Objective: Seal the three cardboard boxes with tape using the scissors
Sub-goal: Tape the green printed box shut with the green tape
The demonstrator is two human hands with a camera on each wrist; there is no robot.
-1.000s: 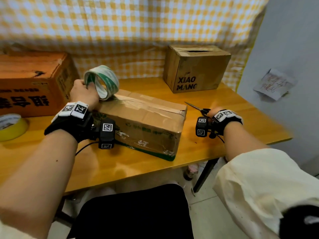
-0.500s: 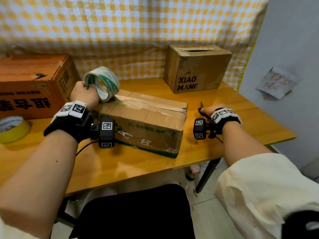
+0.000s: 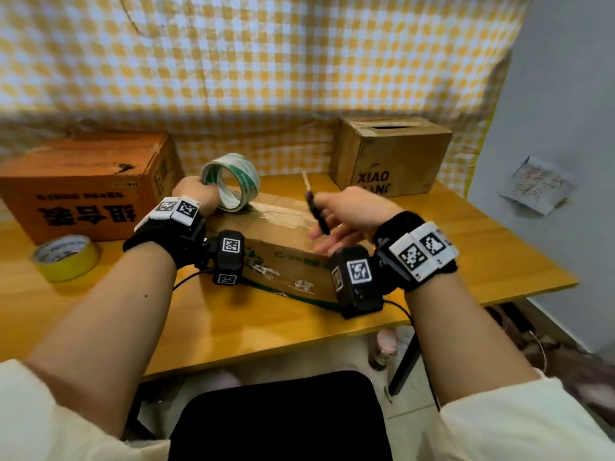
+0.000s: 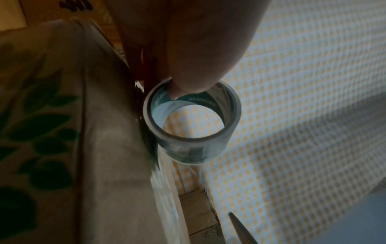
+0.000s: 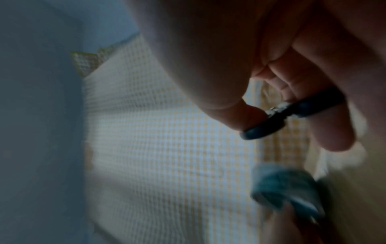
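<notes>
— While the left hand (image 3: 196, 194) keeps its fingers (image 4: 183, 82) curled through the tape roll (image 3: 232, 182), how much of the sealing would you call done?

— Part of one box, I'd judge. The flat box (image 3: 283, 241) lies under both hands, and a clear strip (image 3: 283, 216) runs from the roll along its top seam. It looks uncut at the roll end.

— And the right hand (image 3: 349, 214)?

— Its fingers (image 5: 332, 132) are closed on the scissors (image 3: 316, 207): the thumb sits in one black loop, other fingers curl round the second. The blade points up and away from the fingers, above the strip, just beside the roll. Whether the blades are parted I cannot tell; they are blurred.

— So the cut comes next?

— Likely. The tip already shows in the left wrist view, near the roll. After the cut, that tail would need pressing down on the box's far end.

— What of the other two boxes?

— The orange box (image 3: 86, 181) stands beyond the left fingers, flaps down, with a dark tear on top; I see no fresh tape on it. The small box (image 3: 396, 154) stands beyond the right fingers, well apart, with an open gap between its flaps. Both seem still to do.

— Anything else on the counter (image 3: 233, 321)?

— A yellow roll (image 3: 65, 257), left of the left wrist, untouched. So roughly a third is under way, none clearly finished.
</notes>
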